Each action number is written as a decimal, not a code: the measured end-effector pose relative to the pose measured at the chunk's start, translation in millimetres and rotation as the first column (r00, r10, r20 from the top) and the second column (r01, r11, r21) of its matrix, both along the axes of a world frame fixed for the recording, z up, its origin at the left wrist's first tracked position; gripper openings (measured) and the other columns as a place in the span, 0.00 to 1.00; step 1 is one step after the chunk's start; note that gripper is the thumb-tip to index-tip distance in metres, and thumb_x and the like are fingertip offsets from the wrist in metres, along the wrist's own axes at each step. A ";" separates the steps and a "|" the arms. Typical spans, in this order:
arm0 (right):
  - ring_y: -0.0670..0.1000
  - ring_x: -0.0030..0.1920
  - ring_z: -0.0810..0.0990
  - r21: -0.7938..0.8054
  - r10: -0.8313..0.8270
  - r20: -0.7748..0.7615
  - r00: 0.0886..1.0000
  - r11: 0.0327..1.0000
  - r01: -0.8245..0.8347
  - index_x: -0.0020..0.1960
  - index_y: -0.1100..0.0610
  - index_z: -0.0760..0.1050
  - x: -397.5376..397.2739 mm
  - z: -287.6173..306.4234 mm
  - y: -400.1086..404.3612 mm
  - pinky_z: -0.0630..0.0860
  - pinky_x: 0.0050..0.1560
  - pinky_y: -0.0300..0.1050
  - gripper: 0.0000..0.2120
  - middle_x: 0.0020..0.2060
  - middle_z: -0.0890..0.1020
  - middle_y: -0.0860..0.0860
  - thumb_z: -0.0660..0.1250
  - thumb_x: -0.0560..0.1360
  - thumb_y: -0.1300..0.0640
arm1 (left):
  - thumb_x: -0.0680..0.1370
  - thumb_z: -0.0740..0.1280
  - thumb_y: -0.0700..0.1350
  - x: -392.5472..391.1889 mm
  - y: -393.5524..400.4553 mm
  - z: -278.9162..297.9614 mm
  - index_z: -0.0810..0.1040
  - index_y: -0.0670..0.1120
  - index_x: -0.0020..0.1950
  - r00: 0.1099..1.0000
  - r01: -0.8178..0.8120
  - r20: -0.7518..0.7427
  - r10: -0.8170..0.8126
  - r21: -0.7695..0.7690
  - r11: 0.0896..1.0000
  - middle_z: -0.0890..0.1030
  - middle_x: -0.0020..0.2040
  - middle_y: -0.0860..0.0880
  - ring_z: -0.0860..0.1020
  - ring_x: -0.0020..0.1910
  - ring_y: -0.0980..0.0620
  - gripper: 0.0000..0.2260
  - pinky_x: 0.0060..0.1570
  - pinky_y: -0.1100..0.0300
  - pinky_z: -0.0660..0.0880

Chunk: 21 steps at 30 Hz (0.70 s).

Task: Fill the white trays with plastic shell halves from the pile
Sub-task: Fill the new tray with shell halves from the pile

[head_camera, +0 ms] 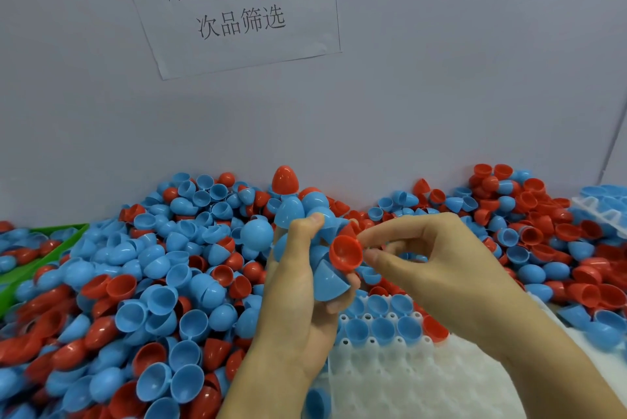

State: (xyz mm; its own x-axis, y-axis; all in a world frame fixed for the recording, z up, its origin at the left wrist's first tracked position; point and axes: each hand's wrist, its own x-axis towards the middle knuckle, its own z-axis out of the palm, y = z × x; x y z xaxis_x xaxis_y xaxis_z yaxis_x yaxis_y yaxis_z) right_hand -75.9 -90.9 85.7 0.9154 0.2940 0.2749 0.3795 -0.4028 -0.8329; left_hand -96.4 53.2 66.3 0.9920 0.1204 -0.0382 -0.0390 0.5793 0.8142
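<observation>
Pinching a red shell half (pixel 346 253) out of the blue handful the left hand (pixel 298 286) grips, the right hand (pixel 431 259) looks mid-pick, so next it probably drops into an empty pocket of the white tray (pixel 407 371) at 6 o'clock, pile (pixel 142 283) at 9.

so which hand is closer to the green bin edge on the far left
Left. The left hand, gripping a cluster of blue shells, sits mid-frame, nearer the green bin edge. The right hand, pinching a red shell, is farther right.
</observation>
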 end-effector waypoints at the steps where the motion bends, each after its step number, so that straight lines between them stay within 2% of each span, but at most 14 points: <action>1: 0.38 0.46 0.79 -0.051 -0.018 0.056 0.998 0.998 0.021 0.42 0.39 0.84 -0.1 -0.4 0.9 0.75 0.42 0.33 0.06 0.42 0.80 0.34 0.75 0.72 0.51 | 0.70 0.69 0.52 0.2 0.4 -0.1 0.79 0.39 0.49 1.000 0.006 0.000 -0.006 -0.005 1.000 0.76 0.31 0.45 0.70 0.22 0.55 0.17 0.16 0.67 0.63; 3: 0.39 0.49 0.77 -0.094 -0.044 0.172 0.984 0.994 0.061 0.42 0.39 0.84 -0.8 -1.1 3.0 0.74 0.44 0.35 0.05 0.45 0.78 0.35 0.76 0.70 0.50 | 0.70 0.69 0.52 0.1 0.7 -0.4 0.79 0.39 0.50 1.000 0.018 -0.002 -0.018 -0.018 1.000 0.77 0.33 0.45 0.71 0.23 0.55 0.18 0.16 0.67 0.63; 7: 0.43 0.43 0.81 -0.029 0.007 0.271 0.963 1.000 0.001 0.42 0.45 0.86 -3.0 0.0 5.5 0.77 0.42 0.38 0.02 0.38 0.82 0.39 0.75 0.70 0.52 | 0.70 0.70 0.53 0.0 2.2 -1.5 0.79 0.40 0.47 0.999 0.036 -0.012 -0.036 -0.013 0.999 0.77 0.35 0.44 0.72 0.24 0.54 0.16 0.17 0.67 0.63; 10: 0.42 0.38 0.82 -0.011 0.032 0.248 0.968 0.999 -0.030 0.40 0.46 0.85 -3.9 0.5 6.2 0.77 0.39 0.33 0.01 0.33 0.83 0.38 0.74 0.69 0.50 | 0.66 0.72 0.53 -0.2 2.9 0.3 0.77 0.41 0.54 0.999 0.023 -0.028 -0.024 -0.029 0.999 0.77 0.37 0.44 0.73 0.24 0.54 0.22 0.16 0.67 0.64; 13: 0.42 0.34 0.82 0.030 0.017 0.151 0.988 0.999 -0.022 0.38 0.47 0.85 -2.9 1.3 4.6 0.77 0.36 0.31 0.04 0.32 0.84 0.40 0.77 0.66 0.48 | 0.67 0.72 0.52 0.3 2.5 -0.5 0.75 0.42 0.62 0.998 -0.014 -0.066 0.010 -0.059 0.998 0.75 0.39 0.42 0.72 0.24 0.54 0.26 0.16 0.66 0.64; 16: 0.41 0.35 0.83 0.076 0.018 0.088 0.996 0.997 -0.025 0.38 0.48 0.86 -1.5 1.1 3.7 0.77 0.37 0.30 0.04 0.32 0.85 0.41 0.77 0.65 0.49 | 0.71 0.71 0.50 1.1 1.5 -2.3 0.75 0.43 0.58 0.998 -0.004 -0.069 -0.001 -0.070 0.998 0.75 0.37 0.43 0.72 0.23 0.54 0.19 0.16 0.66 0.64; 19: 0.44 0.33 0.79 0.050 -0.019 0.098 0.995 0.999 0.015 0.39 0.46 0.86 -0.7 -1.9 5.7 0.77 0.35 0.36 0.03 0.32 0.84 0.45 0.75 0.69 0.48 | 0.69 0.71 0.51 1.2 -1.5 -2.8 0.76 0.41 0.56 0.997 0.025 -0.064 -0.030 -0.072 0.997 0.77 0.36 0.43 0.72 0.23 0.54 0.20 0.15 0.67 0.64; 21: 0.44 0.39 0.79 -0.026 -0.038 0.131 0.991 0.999 0.042 0.39 0.43 0.85 -0.3 -3.5 5.8 0.76 0.40 0.38 0.06 0.36 0.82 0.43 0.72 0.72 0.46 | 0.68 0.71 0.52 0.9 -3.3 -2.9 0.78 0.40 0.55 0.997 0.034 -0.068 -0.040 -0.081 0.996 0.79 0.38 0.42 0.73 0.23 0.54 0.21 0.15 0.67 0.64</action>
State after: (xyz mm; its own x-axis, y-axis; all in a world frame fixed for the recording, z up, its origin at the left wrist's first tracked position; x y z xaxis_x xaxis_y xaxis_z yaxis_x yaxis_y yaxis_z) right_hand -76.2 -85.1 82.2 0.8834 0.2676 0.3847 0.4674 -0.4431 -0.7650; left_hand -95.5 49.8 63.3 0.9903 0.0777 -0.1154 0.0388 0.6427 0.7651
